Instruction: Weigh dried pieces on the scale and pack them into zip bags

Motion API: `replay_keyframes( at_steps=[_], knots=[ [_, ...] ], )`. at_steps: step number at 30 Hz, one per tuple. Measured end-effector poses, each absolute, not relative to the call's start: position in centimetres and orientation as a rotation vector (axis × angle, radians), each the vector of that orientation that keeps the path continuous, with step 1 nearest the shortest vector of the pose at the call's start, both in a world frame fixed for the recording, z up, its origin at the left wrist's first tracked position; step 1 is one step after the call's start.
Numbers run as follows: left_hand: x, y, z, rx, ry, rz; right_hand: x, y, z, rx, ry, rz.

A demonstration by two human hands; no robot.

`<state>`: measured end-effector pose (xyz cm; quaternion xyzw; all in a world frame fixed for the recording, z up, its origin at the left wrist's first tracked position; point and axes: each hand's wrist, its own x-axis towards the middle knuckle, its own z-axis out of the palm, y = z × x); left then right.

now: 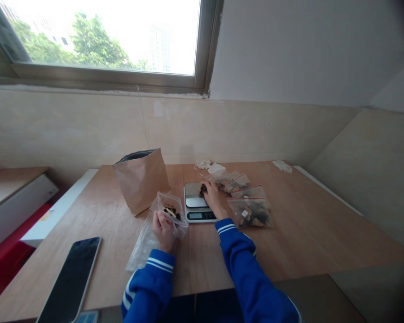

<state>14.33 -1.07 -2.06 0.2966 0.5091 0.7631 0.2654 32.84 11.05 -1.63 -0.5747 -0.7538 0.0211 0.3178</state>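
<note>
My left hand (164, 231) is closed on the rim of a clear zip bag (182, 228), whose mouth gapes upward. Inside the bag lie dark and tan dried pieces (171, 211). Over the steel plate of a digital kitchen scale (192, 197), my right hand (215, 199) has its fingers curled around a dark dried piece (203, 190). Whether that piece rests on the plate I cannot tell. The scale's display is lit, but its digits are too small to read. Beneath my left hand, more clear plastic bags (143, 249) lie flat on the table.
Several filled zip bags (252, 213) with red seals lie right of the scale. A brown paper bag (141, 179) stands open at the left. Nearer me is a large tablet (72, 278). White scraps (283, 166) lie along the table's (316, 224) back, by the wall.
</note>
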Motion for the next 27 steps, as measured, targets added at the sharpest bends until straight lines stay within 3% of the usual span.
replay_keyframes(
  at_steps=[11, 19, 27],
  knots=[
    [14.2, -1.0, -1.8, 0.843, 1.403, 2.069, 31.0, 9.0, 2.4, -1.243, -1.763, 0.410],
    [14.4, -1.1, -1.9, 0.835, 1.377, 2.070, 26.1, 4.4, 9.1, -1.003, -1.703, 1.402],
    [14.6, -1.0, -2.2, 0.820, 1.291, 2.060, 23.5, 2.7, 9.5, -1.339, -1.838, 1.147]
  ],
)
